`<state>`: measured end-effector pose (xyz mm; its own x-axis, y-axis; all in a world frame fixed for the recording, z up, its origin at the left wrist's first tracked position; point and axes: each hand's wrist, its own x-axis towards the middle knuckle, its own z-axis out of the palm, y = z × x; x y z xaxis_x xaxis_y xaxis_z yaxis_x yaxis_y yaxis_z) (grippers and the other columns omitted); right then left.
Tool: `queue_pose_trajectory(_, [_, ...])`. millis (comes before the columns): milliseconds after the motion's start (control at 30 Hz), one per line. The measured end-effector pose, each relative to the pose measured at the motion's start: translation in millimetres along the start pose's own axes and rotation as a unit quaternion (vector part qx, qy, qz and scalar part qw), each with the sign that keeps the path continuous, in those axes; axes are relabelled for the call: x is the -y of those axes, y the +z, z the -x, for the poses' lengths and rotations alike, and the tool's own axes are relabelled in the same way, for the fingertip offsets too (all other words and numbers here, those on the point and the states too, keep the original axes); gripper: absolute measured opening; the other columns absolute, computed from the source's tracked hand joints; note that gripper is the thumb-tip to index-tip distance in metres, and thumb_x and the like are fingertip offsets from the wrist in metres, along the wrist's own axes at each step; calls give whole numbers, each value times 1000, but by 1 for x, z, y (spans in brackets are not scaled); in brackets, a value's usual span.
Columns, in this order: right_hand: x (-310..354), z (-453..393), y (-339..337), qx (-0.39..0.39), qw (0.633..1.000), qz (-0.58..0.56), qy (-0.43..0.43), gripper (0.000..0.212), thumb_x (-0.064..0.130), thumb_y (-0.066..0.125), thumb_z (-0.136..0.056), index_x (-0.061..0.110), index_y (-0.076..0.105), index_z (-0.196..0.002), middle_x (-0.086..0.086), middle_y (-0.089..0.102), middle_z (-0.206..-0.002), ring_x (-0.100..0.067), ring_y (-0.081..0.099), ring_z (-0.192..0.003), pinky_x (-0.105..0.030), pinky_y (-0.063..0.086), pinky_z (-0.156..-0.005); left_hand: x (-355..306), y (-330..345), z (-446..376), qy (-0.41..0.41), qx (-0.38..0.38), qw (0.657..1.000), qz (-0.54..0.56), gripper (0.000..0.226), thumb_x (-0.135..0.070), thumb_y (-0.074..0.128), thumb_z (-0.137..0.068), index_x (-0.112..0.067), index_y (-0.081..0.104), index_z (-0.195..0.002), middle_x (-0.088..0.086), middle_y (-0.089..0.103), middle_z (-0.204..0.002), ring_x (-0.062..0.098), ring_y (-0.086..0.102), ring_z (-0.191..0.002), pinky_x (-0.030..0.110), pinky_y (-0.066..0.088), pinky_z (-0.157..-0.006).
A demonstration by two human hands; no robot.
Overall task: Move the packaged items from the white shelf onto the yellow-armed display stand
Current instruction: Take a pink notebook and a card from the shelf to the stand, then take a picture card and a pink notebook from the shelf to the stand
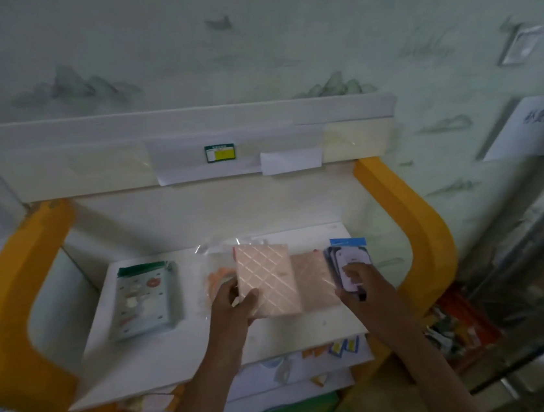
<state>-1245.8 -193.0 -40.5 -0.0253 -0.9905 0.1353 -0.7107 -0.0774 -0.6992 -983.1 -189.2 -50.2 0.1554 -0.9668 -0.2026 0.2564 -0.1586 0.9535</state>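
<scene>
I see the stand (411, 223) filling mid-frame, its yellow arms left and right of a white tray (166, 363). A green pack (145, 298) already lies at centre left. My left hand (233, 306) pinches the pink quilted pack (265, 279) at its lower corner; I should lower it flat beside the green one, not overlapping. My right hand (362, 283) curls round the blue-topped cards (350, 261) at centre right; I judge they go down last, squared to the tray's edge.

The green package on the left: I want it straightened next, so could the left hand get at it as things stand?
Probably not yet: the left hand grips the pink quilted package. Otherwise bare white shelf lies between it and the green package.
</scene>
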Motion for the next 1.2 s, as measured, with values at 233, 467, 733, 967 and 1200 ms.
queue_pose_trajectory(233, [-52,-37,-23,20,1000,15,-10,41,46,63,-89,34,49,-125,13,57,-126,-8,56,-115,-37,52,-94,43,79,-46,-11,-31,998,-60,46,-1,67,-87,-16,48,-126,9,59,-114,24,61,-98,45,56,-83])
queue_pose_trajectory(467, [-69,-58,-22,60,998,-9,-7,43,48,62,-89,34,47,-127,13,55,-129,-6,54,-119,-35,49,-100,70,107,-68,28,-55,971,-231,55,5,66,-85,-8,39,-131,12,59,-106,12,58,-83,22,48,-68])
queue_pose_trajectory(733, [-69,-70,-15,102,994,-33,-14,41,28,67,-91,24,50,-128,7,54,-126,-6,53,-116,-2,41,-83,74,104,-65,74,11,884,-461,57,-28,61,-94,-6,40,-143,9,51,-131,22,48,-123,19,30,-99])
queue_pose_trajectory(967, [-39,-69,8,95,993,-58,-50,41,35,70,-87,24,56,-124,19,54,-118,6,53,-105,-22,48,-95,47,66,-43,118,-12,911,-396,37,-28,66,-91,-23,58,-127,-14,59,-121,4,58,-110,26,50,-98])
queue_pose_trajectory(1200, [11,-43,46,120,986,-60,-103,41,40,67,-88,35,51,-125,18,57,-120,6,51,-108,-20,41,-93,15,-18,21,163,-65,929,-325,32,-16,70,-88,-27,62,-117,-15,67,-111,4,64,-103,19,51,-89])
